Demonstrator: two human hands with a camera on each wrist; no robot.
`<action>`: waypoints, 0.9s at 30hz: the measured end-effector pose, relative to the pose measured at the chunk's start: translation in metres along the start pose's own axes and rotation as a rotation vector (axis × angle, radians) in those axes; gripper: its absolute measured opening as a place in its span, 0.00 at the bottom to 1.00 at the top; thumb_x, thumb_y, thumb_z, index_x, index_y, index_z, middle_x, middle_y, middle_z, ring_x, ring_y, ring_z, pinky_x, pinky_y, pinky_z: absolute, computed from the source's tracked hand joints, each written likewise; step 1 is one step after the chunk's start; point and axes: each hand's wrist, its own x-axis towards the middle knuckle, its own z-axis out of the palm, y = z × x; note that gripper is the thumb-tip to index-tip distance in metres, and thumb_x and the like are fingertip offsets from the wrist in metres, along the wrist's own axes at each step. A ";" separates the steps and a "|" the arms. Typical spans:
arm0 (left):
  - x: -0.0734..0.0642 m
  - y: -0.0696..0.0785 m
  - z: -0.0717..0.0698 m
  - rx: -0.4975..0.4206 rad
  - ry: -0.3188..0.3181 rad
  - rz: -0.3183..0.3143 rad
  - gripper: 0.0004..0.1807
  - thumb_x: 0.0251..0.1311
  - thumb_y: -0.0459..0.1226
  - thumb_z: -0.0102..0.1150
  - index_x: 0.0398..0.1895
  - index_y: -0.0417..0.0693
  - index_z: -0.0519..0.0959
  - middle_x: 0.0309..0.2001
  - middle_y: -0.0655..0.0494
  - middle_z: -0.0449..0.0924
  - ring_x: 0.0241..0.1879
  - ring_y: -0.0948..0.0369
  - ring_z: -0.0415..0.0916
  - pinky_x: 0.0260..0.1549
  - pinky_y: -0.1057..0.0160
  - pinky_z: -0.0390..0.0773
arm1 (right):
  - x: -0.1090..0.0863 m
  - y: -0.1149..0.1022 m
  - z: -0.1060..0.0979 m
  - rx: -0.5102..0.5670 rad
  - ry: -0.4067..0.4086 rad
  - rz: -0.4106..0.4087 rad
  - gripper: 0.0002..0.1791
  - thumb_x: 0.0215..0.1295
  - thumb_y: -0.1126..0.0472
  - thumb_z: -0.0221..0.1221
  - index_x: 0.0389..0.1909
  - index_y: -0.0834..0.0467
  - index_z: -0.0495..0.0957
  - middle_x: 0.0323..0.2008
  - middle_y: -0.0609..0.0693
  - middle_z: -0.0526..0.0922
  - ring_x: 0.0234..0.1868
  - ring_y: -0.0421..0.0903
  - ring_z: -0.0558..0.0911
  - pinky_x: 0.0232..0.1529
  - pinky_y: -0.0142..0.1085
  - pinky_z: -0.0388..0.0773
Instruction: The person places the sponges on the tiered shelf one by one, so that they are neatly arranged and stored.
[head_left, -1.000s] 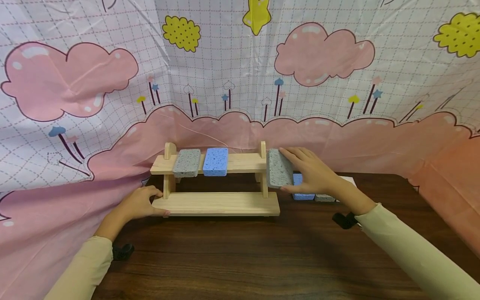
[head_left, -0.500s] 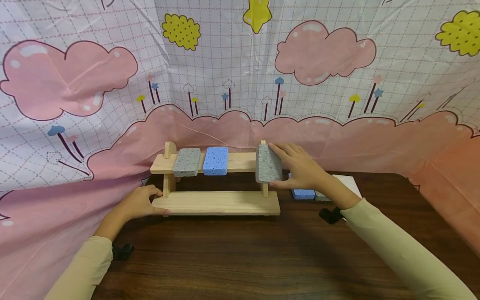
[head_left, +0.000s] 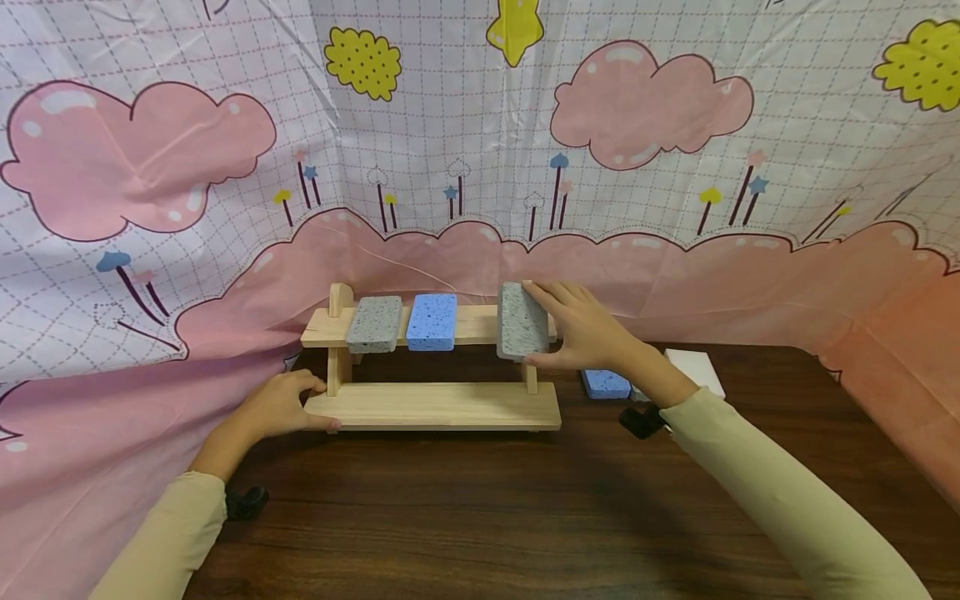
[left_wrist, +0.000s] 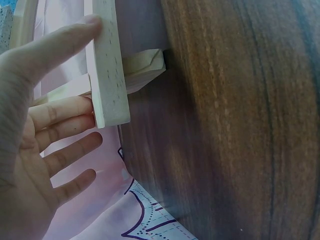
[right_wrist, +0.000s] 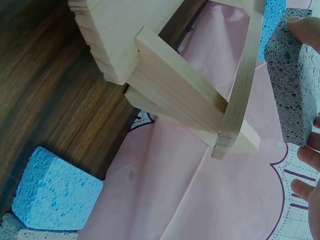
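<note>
One gray sponge, pinched by the right grip, hangs over the upper shelf, long axis front-to-back.

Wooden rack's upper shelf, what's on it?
A gray sponge and a blue sponge sit on the upper shelf. The right hand holds another gray sponge that hides part of its right end in the head view.

A rack stands on the tabletop before a backdrop. On its upper shelf, one sponge lies left of another sponge; a held sponge is to their right. More sponges lie right of the rack.
</note>
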 end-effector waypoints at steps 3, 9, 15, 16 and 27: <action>0.000 0.000 0.000 -0.004 -0.001 0.001 0.43 0.39 0.65 0.77 0.49 0.39 0.86 0.51 0.43 0.84 0.52 0.44 0.82 0.53 0.43 0.80 | 0.005 -0.002 0.000 0.008 -0.003 0.001 0.61 0.47 0.35 0.74 0.77 0.62 0.60 0.72 0.60 0.68 0.67 0.61 0.70 0.67 0.63 0.65; 0.000 -0.001 0.000 -0.009 0.006 0.013 0.42 0.40 0.64 0.78 0.49 0.39 0.86 0.51 0.43 0.84 0.52 0.44 0.82 0.53 0.43 0.80 | 0.014 -0.003 0.001 0.009 -0.023 0.004 0.61 0.49 0.34 0.72 0.77 0.62 0.60 0.72 0.60 0.67 0.70 0.61 0.68 0.69 0.63 0.65; 0.000 0.000 -0.001 -0.009 -0.001 0.011 0.43 0.41 0.65 0.77 0.49 0.38 0.86 0.52 0.42 0.84 0.53 0.43 0.81 0.54 0.43 0.79 | 0.023 -0.003 0.003 0.002 -0.026 0.006 0.61 0.49 0.33 0.71 0.77 0.61 0.60 0.72 0.60 0.68 0.71 0.62 0.67 0.69 0.64 0.64; 0.000 0.000 -0.001 -0.008 -0.004 0.009 0.43 0.41 0.65 0.77 0.49 0.38 0.86 0.52 0.42 0.84 0.53 0.42 0.81 0.54 0.43 0.79 | 0.025 -0.003 0.004 0.000 -0.026 0.008 0.61 0.49 0.32 0.71 0.77 0.61 0.59 0.72 0.60 0.68 0.70 0.62 0.67 0.69 0.64 0.64; 0.000 0.001 0.000 -0.004 0.005 0.014 0.41 0.41 0.63 0.78 0.49 0.39 0.86 0.51 0.43 0.85 0.52 0.44 0.82 0.53 0.44 0.80 | 0.039 -0.007 0.011 -0.006 -0.063 0.021 0.60 0.49 0.32 0.70 0.77 0.61 0.60 0.74 0.61 0.66 0.71 0.62 0.68 0.70 0.64 0.64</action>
